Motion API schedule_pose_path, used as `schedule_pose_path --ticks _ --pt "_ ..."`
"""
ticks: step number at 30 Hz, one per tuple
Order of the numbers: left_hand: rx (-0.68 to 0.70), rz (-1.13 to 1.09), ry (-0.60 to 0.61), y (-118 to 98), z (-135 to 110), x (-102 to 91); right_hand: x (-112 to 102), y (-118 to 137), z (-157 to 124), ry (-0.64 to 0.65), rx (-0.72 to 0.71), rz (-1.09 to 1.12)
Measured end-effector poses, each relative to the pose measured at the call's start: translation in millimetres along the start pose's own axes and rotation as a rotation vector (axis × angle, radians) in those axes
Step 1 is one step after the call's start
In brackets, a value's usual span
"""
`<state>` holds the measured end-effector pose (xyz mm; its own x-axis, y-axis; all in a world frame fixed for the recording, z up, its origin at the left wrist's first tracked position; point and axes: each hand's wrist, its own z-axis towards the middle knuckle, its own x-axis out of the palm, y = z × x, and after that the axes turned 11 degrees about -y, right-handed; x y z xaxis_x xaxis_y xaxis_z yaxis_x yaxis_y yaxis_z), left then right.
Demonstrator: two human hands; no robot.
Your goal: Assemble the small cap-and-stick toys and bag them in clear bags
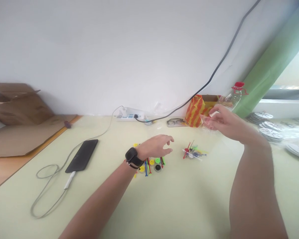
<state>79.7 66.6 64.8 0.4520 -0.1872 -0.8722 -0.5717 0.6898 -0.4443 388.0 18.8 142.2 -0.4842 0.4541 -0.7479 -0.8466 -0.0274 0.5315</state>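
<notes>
My left hand [155, 146], with a black watch [131, 155] on the wrist, hovers over a group of small coloured pieces. Its fingers are loosely bent and apart from the thumb, with nothing between them. Under it lie round yellow, green and black wheel-like pieces [157, 167] and thin coloured arrow-shaped sticks [146, 168], partly hidden. At the back right, my right hand [226, 123] pinches a clear plastic bag [208, 122] with a reddish tint. Between the hands is a small pile of coloured pointers and discs [193, 152].
A phone [82, 156] on a charging cable lies left, before a cardboard box [20, 109]. Along the wall are a power strip [131, 114], glasses [175, 121] and a striped bag [195, 111]. A red-capped bottle [233, 98] and stacked white discs [270, 131] stand right.
</notes>
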Motion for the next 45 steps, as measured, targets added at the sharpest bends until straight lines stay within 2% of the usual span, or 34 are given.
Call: schedule_pose_path --ticks 4,6,9,11,12,15,19,25,29,31,37,41,45 --pt "0.001 0.004 0.0 0 -1 -1.3 -1 -3 8 -0.267 -0.011 0.091" --pt "0.02 0.02 -0.002 0 -1 -1.1 4 2 12 -0.283 -0.033 0.179" --pt "0.073 0.032 0.001 -2 -1 1.8 22 15 16 -0.151 0.016 0.456" --pt "0.099 0.022 0.02 -3 0 5.2 41 24 18 -0.006 0.071 0.668" --pt "0.105 0.017 0.033 -4 0 7.1 51 28 19 0.021 0.092 0.754" --pt "0.109 0.021 0.059 -5 1 12.2 76 36 18 0.103 0.131 0.879" --pt "0.118 0.019 0.036 -4 2 13.4 83 34 15 0.283 0.082 0.584" --pt "0.093 0.009 0.026 -1 1 4.1 72 7 21 0.416 -0.01 0.176" --pt "0.043 0.007 0.004 4 1 -2.4 78 -1 21 0.664 -0.035 -0.053" --pt "0.037 0.018 -0.007 5 2 -5.3 86 1 17 0.746 -0.026 -0.132" --pt "0.043 0.045 -0.009 1 0 -13.6 105 -1 -12 0.622 -0.032 -0.162" --pt "0.056 0.036 -0.017 -1 -1 -16.0 107 -15 -39 0.532 -0.048 -0.129" --pt "0.053 0.033 -0.009 1 0 -14.5 111 -29 -55 0.383 -0.021 -0.015"
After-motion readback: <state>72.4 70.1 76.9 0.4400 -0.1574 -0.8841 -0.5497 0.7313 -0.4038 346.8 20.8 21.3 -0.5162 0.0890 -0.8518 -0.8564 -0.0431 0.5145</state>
